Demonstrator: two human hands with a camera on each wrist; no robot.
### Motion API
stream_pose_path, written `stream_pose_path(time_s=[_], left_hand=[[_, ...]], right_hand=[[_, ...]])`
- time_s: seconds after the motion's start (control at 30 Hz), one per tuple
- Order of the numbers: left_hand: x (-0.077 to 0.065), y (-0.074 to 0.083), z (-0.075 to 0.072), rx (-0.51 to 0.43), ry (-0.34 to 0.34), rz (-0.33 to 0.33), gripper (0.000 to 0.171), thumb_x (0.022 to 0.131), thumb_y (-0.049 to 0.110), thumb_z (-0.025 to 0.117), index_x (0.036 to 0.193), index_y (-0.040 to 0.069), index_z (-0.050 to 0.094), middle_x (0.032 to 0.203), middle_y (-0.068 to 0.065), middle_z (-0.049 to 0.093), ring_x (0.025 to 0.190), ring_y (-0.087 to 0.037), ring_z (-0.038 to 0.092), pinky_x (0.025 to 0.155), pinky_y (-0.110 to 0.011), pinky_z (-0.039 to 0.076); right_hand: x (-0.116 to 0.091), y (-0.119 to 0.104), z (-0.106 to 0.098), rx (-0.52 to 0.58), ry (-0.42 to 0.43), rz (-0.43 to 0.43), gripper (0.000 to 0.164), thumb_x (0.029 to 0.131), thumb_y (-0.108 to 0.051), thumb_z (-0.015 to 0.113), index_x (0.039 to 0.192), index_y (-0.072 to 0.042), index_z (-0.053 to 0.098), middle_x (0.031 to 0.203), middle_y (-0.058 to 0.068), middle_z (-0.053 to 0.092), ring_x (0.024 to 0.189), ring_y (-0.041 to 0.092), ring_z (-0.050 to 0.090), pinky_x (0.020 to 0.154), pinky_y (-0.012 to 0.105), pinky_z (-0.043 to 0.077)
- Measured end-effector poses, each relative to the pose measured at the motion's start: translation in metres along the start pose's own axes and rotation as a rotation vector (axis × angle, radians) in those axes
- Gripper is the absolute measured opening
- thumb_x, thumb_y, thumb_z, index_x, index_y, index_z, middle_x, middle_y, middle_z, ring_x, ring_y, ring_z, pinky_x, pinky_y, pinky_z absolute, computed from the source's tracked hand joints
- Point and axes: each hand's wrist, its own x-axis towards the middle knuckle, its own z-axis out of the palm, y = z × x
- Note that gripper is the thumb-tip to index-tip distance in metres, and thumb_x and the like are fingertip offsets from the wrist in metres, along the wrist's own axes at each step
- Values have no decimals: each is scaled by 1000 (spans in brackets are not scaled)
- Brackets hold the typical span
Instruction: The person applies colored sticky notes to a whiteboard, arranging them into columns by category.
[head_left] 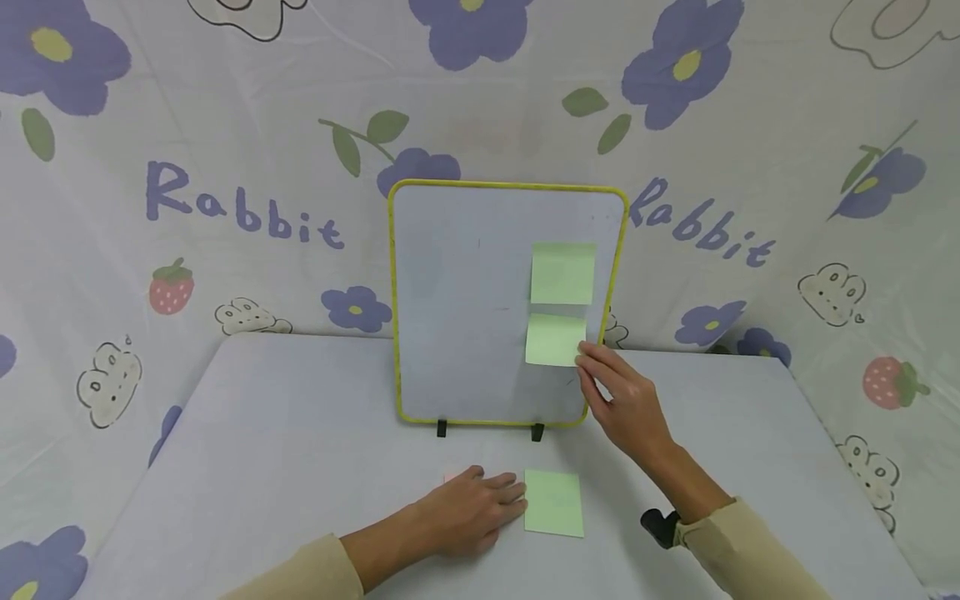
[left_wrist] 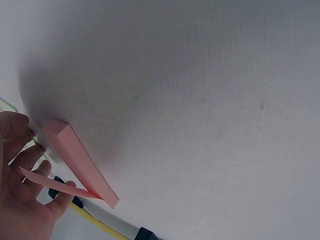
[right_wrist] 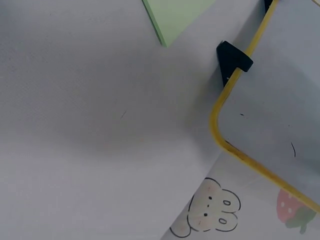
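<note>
A whiteboard [head_left: 465,333] with a yellow frame stands upright on the table. Two green sticky notes sit on its right side, an upper note [head_left: 562,273] and a lower note [head_left: 555,340]. My right hand [head_left: 626,408] pinches the lower note at its right edge; that hand is out of its own wrist view. Over a pink sticky note pad [left_wrist: 82,162] lies my left hand [head_left: 472,508], fingers loosely extended. The pad's top sheet [left_wrist: 60,186] is lifted against those fingers. Right of them lies a green sticky note pad [head_left: 553,502].
Two black feet [head_left: 442,428] hold the board's lower edge. The white table [head_left: 300,417] extends to both sides. Behind it hangs a cloth [head_left: 247,167] printed with flowers and rabbits. A black strap-like piece [head_left: 660,528] is by the right sleeve.
</note>
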Motion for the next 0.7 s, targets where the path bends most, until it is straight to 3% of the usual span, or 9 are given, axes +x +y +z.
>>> stream_pose_path(time_s=[0.33, 0.7], left_hand=[[1, 0, 0, -6, -14, -4, 45, 98, 28, 60, 141, 19, 58, 145, 3, 54, 135, -13, 48, 97, -37, 48], [2, 0, 0, 2, -10, -5, 44, 98, 28, 59, 140, 19, 59, 145, 4, 54, 135, -13, 48, 98, -36, 48]], right_hand=[[0, 6, -3, -34, -40, -77, 26, 77, 10, 75, 103, 8, 73, 117, 19, 67, 105, 35, 67, 80, 43, 56], [0, 9, -3, -43, -53, -91, 29, 75, 11, 76, 104, 7, 73, 117, 18, 67, 105, 34, 67, 81, 42, 56]])
